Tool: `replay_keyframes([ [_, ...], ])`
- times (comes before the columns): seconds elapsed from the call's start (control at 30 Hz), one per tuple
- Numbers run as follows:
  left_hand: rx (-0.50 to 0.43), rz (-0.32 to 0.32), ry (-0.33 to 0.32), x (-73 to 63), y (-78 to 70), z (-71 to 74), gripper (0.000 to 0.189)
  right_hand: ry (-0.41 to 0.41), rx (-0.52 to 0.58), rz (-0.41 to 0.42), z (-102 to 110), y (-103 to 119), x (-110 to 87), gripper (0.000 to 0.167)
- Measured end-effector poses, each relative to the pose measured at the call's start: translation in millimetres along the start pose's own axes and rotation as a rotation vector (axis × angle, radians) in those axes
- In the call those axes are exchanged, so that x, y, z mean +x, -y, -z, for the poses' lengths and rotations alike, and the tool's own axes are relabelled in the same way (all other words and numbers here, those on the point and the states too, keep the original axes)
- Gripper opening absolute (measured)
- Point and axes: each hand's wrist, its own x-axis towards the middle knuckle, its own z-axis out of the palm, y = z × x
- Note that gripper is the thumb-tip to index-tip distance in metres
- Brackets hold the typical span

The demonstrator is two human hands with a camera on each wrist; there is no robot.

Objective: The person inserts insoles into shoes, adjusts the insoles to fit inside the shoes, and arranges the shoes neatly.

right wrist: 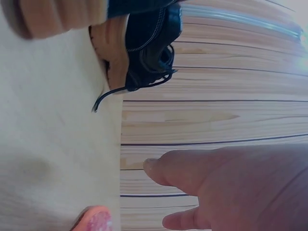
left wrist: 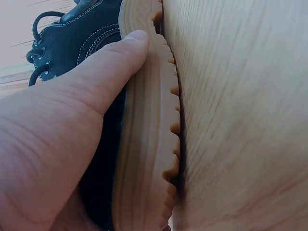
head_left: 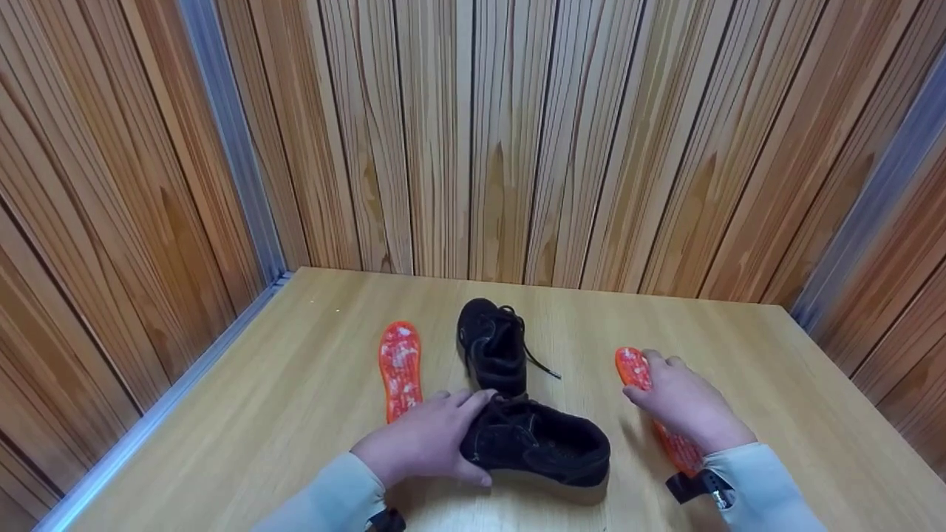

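Note:
My left hand [head_left: 429, 437] grips the toe of the nearer black lace-up shoe [head_left: 562, 452]. Its thumb lies along the tan ridged sole [left wrist: 149, 125]; the other fingers are largely hidden. This shoe lies sideways with its heel to the right. Behind it, a second black shoe [head_left: 488, 336] points away, with a loose lace trailing right. My right hand [head_left: 687, 403] hovers over a red-and-white insole with an orange rim [head_left: 632, 363], covering its middle. In the right wrist view, thumb and finger are extended, apart from the insole's tip [right wrist: 97, 220]. A matching insole [head_left: 400, 358] lies left, beyond my left hand.
The wooden table [head_left: 295, 355] meets wood-plank walls [head_left: 502, 148] at the back and sides. A metal strip [head_left: 170, 403] runs along the table's left edge. Dark straps sit at both wrists, one beside the right sleeve [head_left: 761, 480].

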Motion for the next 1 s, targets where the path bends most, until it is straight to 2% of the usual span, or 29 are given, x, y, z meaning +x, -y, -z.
replay_keyframes([
  [0.2, -0.008, 0.012, 0.017, 1.1, 0.4, -0.2, 0.126, 0.017, -0.015, -0.004, -3.8, -9.8, 3.9, 0.091],
  [0.4, 0.000, -0.002, 0.014, 1.9, 1.0, -0.3, 0.125, 0.038, -0.025, -0.022, -8.2, -16.8, 6.6, 0.091],
  [0.63, -0.012, 0.021, 0.034, 2.1, 0.7, -0.3, 0.126, 0.066, -0.052, -0.052, -13.5, -19.1, 8.9, 0.094],
  [1.0, 0.008, -0.003, 0.001, 0.4, -0.2, 0.3, 0.123, 0.098, -0.056, -0.061, -20.4, -16.8, 8.4, 0.090],
])
